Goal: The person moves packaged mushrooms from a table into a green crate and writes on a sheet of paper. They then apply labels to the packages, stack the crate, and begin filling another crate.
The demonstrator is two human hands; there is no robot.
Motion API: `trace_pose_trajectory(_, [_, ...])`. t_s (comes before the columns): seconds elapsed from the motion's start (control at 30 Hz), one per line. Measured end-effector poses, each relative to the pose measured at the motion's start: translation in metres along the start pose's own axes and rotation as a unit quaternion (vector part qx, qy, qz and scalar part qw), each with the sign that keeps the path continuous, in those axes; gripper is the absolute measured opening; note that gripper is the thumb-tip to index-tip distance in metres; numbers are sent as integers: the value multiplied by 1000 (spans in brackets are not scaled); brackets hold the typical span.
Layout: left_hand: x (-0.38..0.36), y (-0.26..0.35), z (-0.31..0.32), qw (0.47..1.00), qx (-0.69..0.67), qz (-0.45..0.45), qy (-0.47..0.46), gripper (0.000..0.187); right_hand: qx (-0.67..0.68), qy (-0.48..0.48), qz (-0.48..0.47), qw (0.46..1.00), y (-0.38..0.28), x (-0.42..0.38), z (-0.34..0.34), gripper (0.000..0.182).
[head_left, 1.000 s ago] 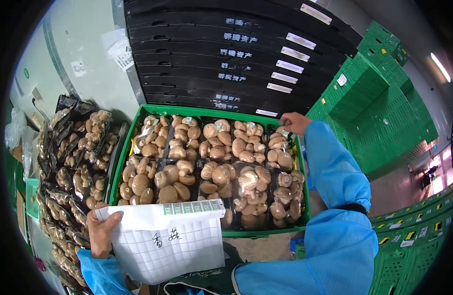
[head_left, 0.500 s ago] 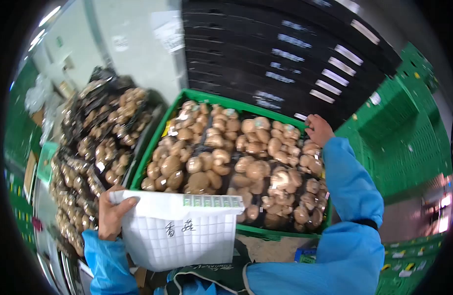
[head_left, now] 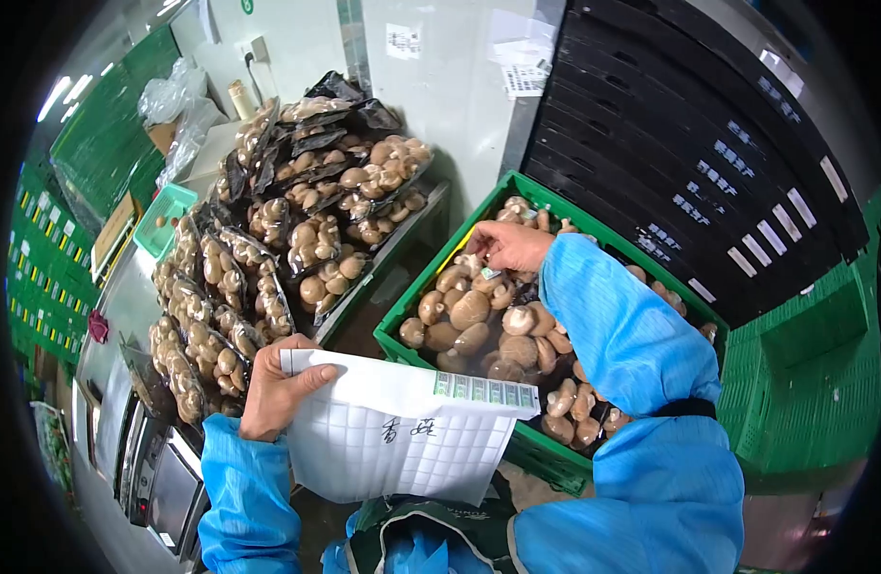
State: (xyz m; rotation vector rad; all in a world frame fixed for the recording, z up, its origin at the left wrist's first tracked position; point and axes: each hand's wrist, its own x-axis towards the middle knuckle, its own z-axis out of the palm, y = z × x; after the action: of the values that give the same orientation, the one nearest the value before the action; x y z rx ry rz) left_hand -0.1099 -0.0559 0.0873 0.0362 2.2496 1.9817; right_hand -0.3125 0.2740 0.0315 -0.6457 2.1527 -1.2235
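My left hand (head_left: 280, 390) pinches a white backing sheet (head_left: 402, 430) by its upper left corner, thumb on top. A row of small green labels (head_left: 486, 389) runs along the sheet's upper edge, and handwritten characters stand below on its grid. The sheet overhangs the near side of a green crate (head_left: 402, 304) filled with film-wrapped packs of brown mushrooms (head_left: 469, 309). Over the crate's far left part, my right hand (head_left: 510, 247) reaches down with fingers bent together at a pack. A small green-and-white label (head_left: 489, 274) shows just below the fingertips. What they pinch, if anything, is hidden.
More wrapped mushroom packs (head_left: 316, 244) are piled on a metal table to the left, near a scale-like device (head_left: 173, 488) and a light green basket (head_left: 165, 222). Stacked black crates (head_left: 670, 143) rise behind the green crate. Empty-looking green crates (head_left: 814, 373) stand at right.
My right hand has moved from the crate's far right edge to the packs at its far left. My view has turned left. The left hand still holds the sheet.
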Motion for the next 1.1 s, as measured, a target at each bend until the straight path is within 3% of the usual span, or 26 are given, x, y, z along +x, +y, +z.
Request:
trace_pose_trajectory(0.2, [6,-4,-16,1000,-12,-6,0,14,-111,48,5,993,18,1,12,29])
trace_pose_trajectory(0.27, [10,-4,-18,1000,-6,-2,-13,14,-320,215,-46,921,13,-9,13,30])
trace_pose_trajectory(0.33, [16,-8,-22,999,18,16,-21,14,3,117,50,992,-41,-38,29,35])
trace_pose_trajectory(0.4, [22,-7,-24,999,18,21,-33,14,159,-37,18,986,-68,-67,60,41])
trace_pose_trajectory(0.47, [28,-7,-23,999,7,30,-36,15,-6,-117,-19,993,-95,-89,87,40])
trace_pose_trajectory(0.53, [32,-5,-24,998,10,31,-48,15,-110,-90,-18,990,-96,-94,100,35])
trace_pose_trajectory(0.57, [33,-5,-24,997,22,48,-48,15,-15,-30,-39,999,-78,-94,110,31])
trace_pose_trajectory(0.67, [35,-3,-27,993,52,86,-57,14,-23,-13,13,1000,-84,-98,107,28])
trace_pose_trajectory(0.73, [37,-2,-28,992,43,105,-47,13,-28,-6,-16,999,-94,-101,107,27])
trace_pose_trajectory(0.8, [38,0,-28,991,48,111,-48,12,-14,65,-79,995,-99,-99,112,25])
trace_pose_trajectory(0.83, [37,0,-27,991,53,115,-45,12,2,67,-15,998,-116,-99,108,26])
trace_pose_trajectory(0.87, [36,0,-27,990,57,120,-40,12,0,67,-13,998,-118,-98,111,26])
trace_pose_trajectory(0.93, [37,-1,-28,991,60,117,-29,12,-77,164,-94,979,-118,-96,118,28])
trace_pose_trajectory(1.1, [33,0,-30,991,47,124,-9,13,-160,248,-166,941,-119,-96,136,31])
